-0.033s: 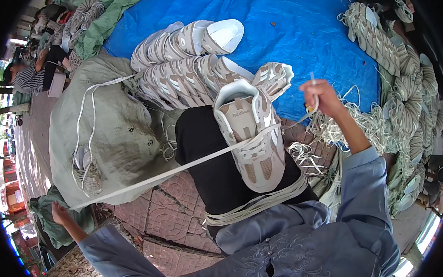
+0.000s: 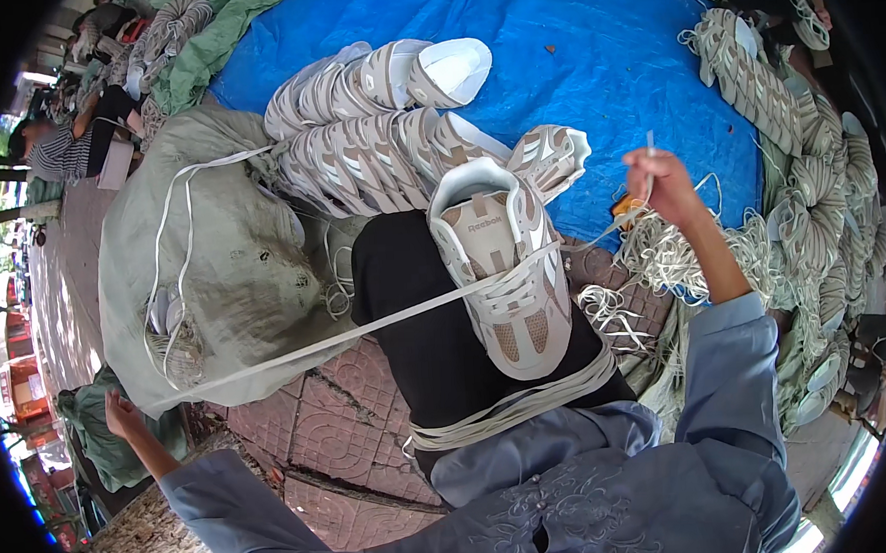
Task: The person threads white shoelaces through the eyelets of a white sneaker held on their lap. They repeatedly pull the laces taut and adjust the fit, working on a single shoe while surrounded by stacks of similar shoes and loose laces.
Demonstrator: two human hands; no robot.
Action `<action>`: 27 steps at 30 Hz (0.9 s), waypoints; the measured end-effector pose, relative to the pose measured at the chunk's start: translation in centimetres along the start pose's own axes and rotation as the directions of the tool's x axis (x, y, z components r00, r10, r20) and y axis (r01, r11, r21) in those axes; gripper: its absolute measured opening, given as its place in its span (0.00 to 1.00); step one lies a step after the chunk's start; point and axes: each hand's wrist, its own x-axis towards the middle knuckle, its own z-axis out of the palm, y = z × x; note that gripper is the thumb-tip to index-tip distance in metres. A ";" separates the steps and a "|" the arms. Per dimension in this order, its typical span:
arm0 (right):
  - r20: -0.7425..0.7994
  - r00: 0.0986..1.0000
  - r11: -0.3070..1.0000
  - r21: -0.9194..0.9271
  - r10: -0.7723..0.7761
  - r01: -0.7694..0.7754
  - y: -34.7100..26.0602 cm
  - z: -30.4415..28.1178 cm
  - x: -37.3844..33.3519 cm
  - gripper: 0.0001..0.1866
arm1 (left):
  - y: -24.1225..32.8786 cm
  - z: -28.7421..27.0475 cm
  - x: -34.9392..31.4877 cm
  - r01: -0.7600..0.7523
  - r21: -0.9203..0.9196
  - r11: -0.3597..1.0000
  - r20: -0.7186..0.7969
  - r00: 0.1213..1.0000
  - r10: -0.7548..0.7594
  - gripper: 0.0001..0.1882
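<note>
A beige-and-white sneaker (image 2: 508, 273) rests across my lap on black trousers, its toe toward me. Through its upper eyelets runs a flat off-white shoelace (image 2: 366, 331), drawn out long to both sides. Far out at the left, my left hand (image 2: 127, 418) is closed in a pinch at the lace's left end. On the right, my right hand (image 2: 664, 185) is raised with its fingers pinched on the other end, and a short tip sticks up above them. More laces (image 2: 515, 413) are looped around my thighs.
Rows of similar sneakers (image 2: 357, 161) lie ahead on a blue tarp (image 2: 591, 48). A heap of loose laces (image 2: 692, 253) lies under my right hand. A pale sack (image 2: 231, 248) stands at my left, and more stacked sneakers (image 2: 819, 187) line the right side.
My right hand has moved a little to the right and down with its lace end. My left hand has shifted slightly up. The sneaker stays on my lap.
</note>
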 end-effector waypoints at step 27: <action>0.197 0.978 0.984 -0.176 0.069 -0.033 0.5 16.6 -3.0 0.05 | 3.8 32.8 -53.6 -0.666 0.030 0.745 0.880 0.371 0.297 0.03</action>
